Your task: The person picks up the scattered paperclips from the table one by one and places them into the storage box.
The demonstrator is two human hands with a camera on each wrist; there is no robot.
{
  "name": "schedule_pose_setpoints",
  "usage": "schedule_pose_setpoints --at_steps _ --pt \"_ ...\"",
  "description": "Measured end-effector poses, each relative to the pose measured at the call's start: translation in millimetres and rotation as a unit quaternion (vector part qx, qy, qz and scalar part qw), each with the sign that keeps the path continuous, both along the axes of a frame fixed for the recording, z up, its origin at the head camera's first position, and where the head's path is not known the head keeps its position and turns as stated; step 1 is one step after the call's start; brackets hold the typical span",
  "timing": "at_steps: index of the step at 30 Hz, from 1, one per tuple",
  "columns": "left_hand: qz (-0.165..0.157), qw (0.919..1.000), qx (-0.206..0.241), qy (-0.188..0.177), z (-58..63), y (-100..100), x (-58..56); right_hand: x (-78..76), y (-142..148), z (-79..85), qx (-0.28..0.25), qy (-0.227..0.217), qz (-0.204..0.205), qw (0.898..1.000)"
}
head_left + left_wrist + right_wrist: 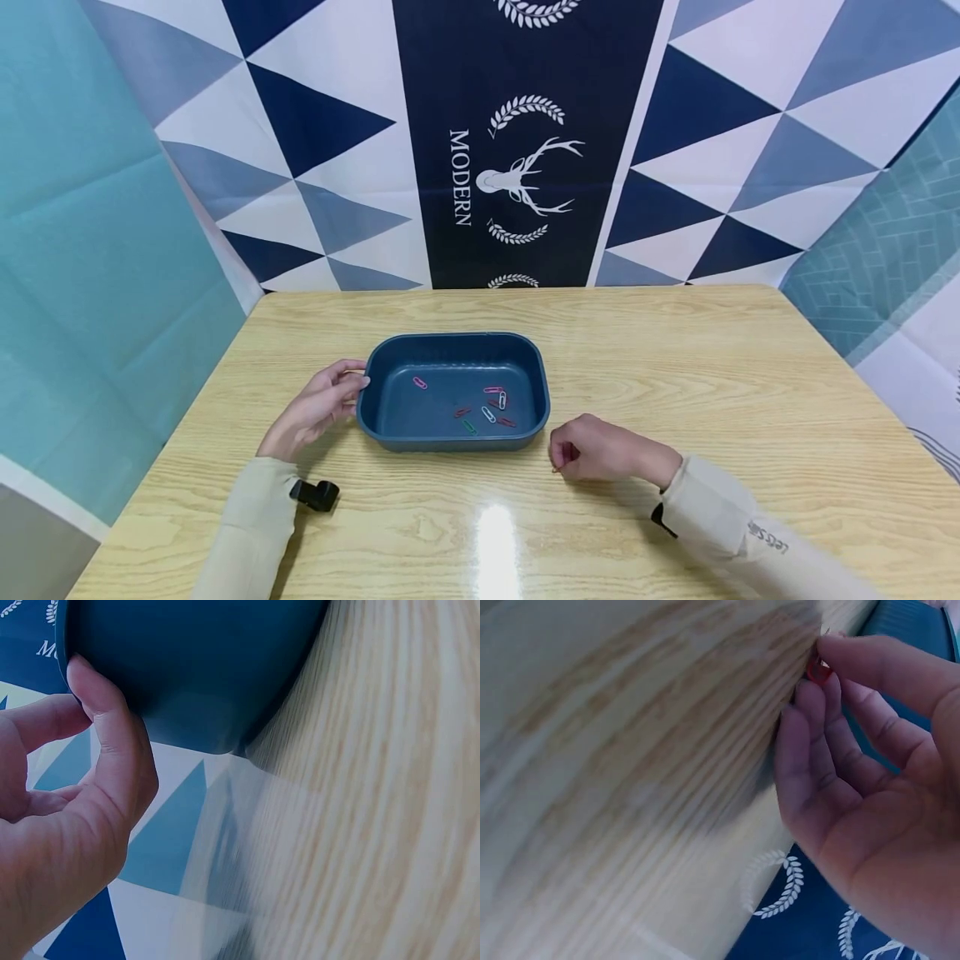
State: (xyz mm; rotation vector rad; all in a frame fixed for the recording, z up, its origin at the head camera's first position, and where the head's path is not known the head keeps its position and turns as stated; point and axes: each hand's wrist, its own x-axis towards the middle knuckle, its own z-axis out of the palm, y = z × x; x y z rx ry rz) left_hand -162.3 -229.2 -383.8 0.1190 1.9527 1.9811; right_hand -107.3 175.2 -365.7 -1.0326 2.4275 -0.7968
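A dark blue rectangular tray (454, 444) sits on the wooden table, with several paper clips on its floor: white, pink, red and a green paper clip (469, 427). At the tray's left end, my left hand (318, 408) holds the wall by its rim; the left wrist view shows thumb and index finger against the tray (195, 682). My right hand (596, 448) is low over the table, just off the tray's front right corner. Between its thumb and fingertips it pinches a small red paper clip (819, 672), mostly hidden by the fingers.
The wooden table (675, 358) extends to both sides of the tray. Behind it hangs a patterned cloth (517, 258) with triangles and a deer head. A teal cloth (97, 250) covers the left side. Black wrist mounts (318, 496) sit on the sleeves.
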Motion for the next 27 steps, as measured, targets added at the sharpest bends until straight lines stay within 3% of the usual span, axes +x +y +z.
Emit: schedule_pose_setpoints --at_steps 5,11,18,23,27 --pt "-0.001 1.0 -0.004 0.001 -0.8 0.3 -0.7 -6.3 6.6 -2.6 -0.027 -0.036 -0.045 0.998" --pt "-0.004 1.0 0.0 0.0 -1.0 0.4 -1.5 -14.0 15.7 -7.6 -0.086 -0.059 -0.113 0.988" --pt "-0.004 1.0 0.002 -0.001 -1.3 0.3 -1.4 -16.5 18.6 0.3 -0.156 -0.063 -0.241 0.956" --pt "0.0 1.0 0.006 0.0 -1.8 -0.1 -0.9 -17.1 16.1 8.4 -0.214 -0.082 -0.279 0.933" --pt "0.0 1.0 0.006 0.0 -1.9 -0.1 -0.8 -17.4 13.2 10.4 -0.234 -0.084 -0.297 0.922"
